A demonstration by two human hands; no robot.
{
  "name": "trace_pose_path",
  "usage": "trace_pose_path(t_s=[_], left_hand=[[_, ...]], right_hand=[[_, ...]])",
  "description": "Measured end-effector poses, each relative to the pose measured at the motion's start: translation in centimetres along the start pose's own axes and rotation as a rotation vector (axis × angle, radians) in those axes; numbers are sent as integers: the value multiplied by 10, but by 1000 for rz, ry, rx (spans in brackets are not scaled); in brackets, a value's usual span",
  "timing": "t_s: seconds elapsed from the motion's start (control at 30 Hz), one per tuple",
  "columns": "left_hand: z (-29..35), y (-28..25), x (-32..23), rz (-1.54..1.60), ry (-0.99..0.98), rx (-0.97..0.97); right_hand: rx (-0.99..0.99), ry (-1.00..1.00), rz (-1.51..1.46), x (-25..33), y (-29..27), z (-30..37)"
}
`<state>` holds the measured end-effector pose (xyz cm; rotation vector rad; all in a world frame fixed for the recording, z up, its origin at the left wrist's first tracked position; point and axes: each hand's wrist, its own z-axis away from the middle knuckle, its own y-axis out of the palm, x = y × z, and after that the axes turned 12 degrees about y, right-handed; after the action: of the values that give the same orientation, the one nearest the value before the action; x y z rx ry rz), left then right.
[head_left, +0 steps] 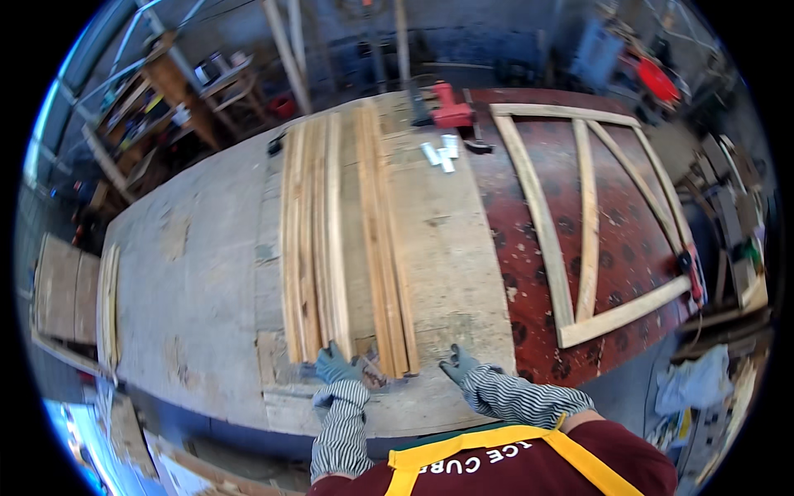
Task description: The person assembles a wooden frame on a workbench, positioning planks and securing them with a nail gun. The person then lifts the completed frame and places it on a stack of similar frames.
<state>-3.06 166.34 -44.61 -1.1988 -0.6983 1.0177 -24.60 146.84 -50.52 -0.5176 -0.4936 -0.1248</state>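
Two groups of long wooden strips lie lengthwise on the worktable: a left group (pixel 310 231) and a right group (pixel 383 248). My left hand (pixel 337 366), in a grey-blue glove, is at the near end of the left group. Its fingers and thumb sit around the end of the pale rightmost strip (pixel 334 223). To the right of the strips, my right hand (pixel 459 364), gloved the same way, is over the table near its front edge. Its thumb and fingers are apart and hold nothing. Striped sleeve covers (pixel 517 393) reach over both forearms.
A wooden frame (pixel 585 223) with a diagonal brace lies on the dark red board (pixel 529 273) at right. At the far edge are a red power tool (pixel 449 107) and several white cylinders (pixel 447 154). More strips (pixel 109 306) lie at the table's left edge.
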Motion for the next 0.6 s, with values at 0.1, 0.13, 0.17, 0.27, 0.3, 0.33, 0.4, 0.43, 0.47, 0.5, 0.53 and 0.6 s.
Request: trace_pose_path(t_s=[0.1,0.13,0.17,0.27,0.3,0.33,0.4,0.43,0.47,0.5,0.53,0.6], left_hand=[[-4,27,10,-28,79,-127],[-2,28,16,-20,85,-131],[4,20,12,28,65,-112],[7,24,14,36,6,-105],[5,26,14,42,6,-98],[3,28,13,49,4,-90],[1,31,17,28,8,-93],[0,34,16,19,8,-95],[-1,32,14,23,2,-89],[-1,29,12,27,-4,-83],[-1,26,10,33,-11,-76],[2,23,10,66,18,-95]], right_hand=[[31,56,-4,-12,1,-7],[42,30,28,-12,9,-12],[28,25,51,-15,14,-14],[2,-54,66,-15,18,-14],[14,-38,57,-14,17,-14],[27,-22,48,-13,14,-13],[46,-15,48,-9,14,-10],[39,-15,54,-7,12,-8],[34,-17,57,-5,11,-7],[59,12,71,-5,11,-8],[64,15,68,-5,11,-8],[70,20,57,-5,12,-6]])
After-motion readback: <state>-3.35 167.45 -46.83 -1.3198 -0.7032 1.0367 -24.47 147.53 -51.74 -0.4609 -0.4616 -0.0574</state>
